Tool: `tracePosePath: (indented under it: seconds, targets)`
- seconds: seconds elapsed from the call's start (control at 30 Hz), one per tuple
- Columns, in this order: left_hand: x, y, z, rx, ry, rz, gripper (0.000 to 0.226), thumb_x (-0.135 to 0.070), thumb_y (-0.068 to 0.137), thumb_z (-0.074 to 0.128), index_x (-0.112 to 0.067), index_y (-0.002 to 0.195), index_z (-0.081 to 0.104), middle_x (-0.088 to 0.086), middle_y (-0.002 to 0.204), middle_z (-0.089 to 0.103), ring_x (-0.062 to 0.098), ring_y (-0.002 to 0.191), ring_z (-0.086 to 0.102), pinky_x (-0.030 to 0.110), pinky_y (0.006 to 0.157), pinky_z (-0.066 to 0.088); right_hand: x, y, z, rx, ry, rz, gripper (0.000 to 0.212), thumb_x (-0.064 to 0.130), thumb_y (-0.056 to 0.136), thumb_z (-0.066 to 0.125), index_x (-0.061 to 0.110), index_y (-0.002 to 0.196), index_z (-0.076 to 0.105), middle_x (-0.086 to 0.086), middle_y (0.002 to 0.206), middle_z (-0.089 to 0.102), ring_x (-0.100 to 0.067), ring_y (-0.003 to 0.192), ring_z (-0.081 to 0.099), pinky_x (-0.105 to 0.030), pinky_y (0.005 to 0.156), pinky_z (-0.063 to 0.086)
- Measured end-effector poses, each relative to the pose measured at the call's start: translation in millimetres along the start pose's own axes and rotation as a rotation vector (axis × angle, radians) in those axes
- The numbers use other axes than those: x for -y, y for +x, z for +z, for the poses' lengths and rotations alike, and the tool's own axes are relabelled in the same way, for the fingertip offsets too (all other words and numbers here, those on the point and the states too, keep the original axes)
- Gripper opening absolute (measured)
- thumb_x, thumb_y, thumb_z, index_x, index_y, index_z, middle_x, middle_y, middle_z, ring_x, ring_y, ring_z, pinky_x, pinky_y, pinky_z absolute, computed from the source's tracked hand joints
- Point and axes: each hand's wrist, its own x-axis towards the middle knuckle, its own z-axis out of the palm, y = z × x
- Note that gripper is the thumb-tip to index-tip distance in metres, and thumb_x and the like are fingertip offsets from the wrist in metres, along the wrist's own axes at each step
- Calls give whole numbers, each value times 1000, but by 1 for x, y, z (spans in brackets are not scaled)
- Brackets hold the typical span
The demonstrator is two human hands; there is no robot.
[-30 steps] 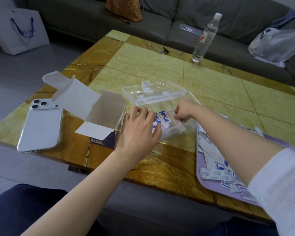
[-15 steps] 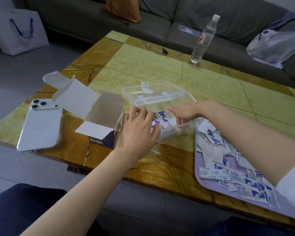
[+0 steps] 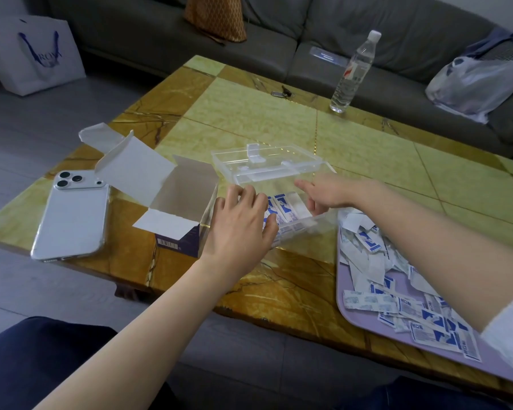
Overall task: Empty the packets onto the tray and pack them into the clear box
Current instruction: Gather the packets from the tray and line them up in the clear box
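The clear box (image 3: 308,227) stands open on the table with its lid (image 3: 267,161) lying just behind it. White-and-blue packets (image 3: 288,206) stand in a row inside. My left hand (image 3: 240,223) grips the box's left end, fingers over the rim and thumb against the front wall. Over the right half of the box hovers my right hand (image 3: 328,193), fingers stretched out and holding nothing. The lilac tray (image 3: 365,318) at the right carries a loose heap of packets (image 3: 427,318); my right forearm hides part of it.
An open cardboard carton (image 3: 184,202) sits against the clear box's left side, with a white phone (image 3: 71,214) further left. A water bottle (image 3: 353,72) and keys (image 3: 282,93) are at the table's far edge. Beyond is a grey sofa with a plastic bag (image 3: 480,81).
My right hand let go of the packets it held in the box and opened its fingers. The right forearm shifted, uncovering more of the tray. The left hand stayed on the box.
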Motion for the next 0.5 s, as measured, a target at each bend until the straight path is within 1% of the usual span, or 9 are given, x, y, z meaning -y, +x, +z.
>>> tracePosePath:
  seconds: [0.03,0.07,0.1,0.13,0.17,0.2,0.3,0.43,0.5]
  targets:
    - [0,0,0,-5,6,3,55,-42,88,12,-14,105,56,4,105,55,24,105,44,36,81,41,2,0,2,-46,18,18,60,41,102,17,5,97,65,-12,87,69,-29,90,64,-37,95,46]
    - [0,0,0,-9,12,4,55,-42,87,12,-14,103,57,4,104,56,24,103,45,36,79,41,3,2,4,-78,67,59,50,34,103,18,10,110,61,-16,98,69,-31,94,64,-38,95,46]
    - [0,1,1,-15,16,6,55,-42,87,12,-14,102,57,4,102,56,24,102,45,36,78,42,3,4,6,-108,179,120,44,26,104,17,14,129,52,-19,112,64,-31,103,61,-38,97,44]
    - [1,1,2,-22,18,8,54,-41,87,14,-14,100,58,4,101,57,25,101,46,36,77,42,4,6,9,-111,230,170,44,20,104,16,16,141,39,-20,127,56,-32,113,56,-38,101,41]
    - [1,1,2,-32,21,13,53,-41,88,15,-13,99,58,5,100,57,25,100,47,36,76,43,4,8,10,-91,215,193,44,18,104,15,17,146,30,-19,138,47,-32,121,50,-39,104,38]
    - [1,0,3,-38,24,16,52,-41,88,16,-13,98,59,5,99,58,25,100,47,36,76,43,3,11,12,-57,180,206,45,20,104,15,16,147,28,-17,143,41,-33,124,48,-40,106,36]
    - [2,1,4,-63,34,24,48,-40,88,20,-13,94,60,5,95,59,26,96,50,37,72,44,4,13,13,30,75,187,48,32,104,15,15,143,34,-15,140,45,-32,113,57,-43,104,39]
    - [2,2,5,-72,37,29,44,-38,87,25,-13,89,61,5,89,59,26,91,51,37,69,45,3,11,10,-71,142,205,46,17,103,16,17,149,18,-16,145,40,-32,125,46,-35,104,36]
    - [2,1,5,-66,27,33,46,-39,88,22,-13,91,60,4,92,58,25,94,49,37,72,44,2,10,8,-66,70,199,45,14,103,19,11,147,26,-18,142,43,-33,119,51,-34,98,43]
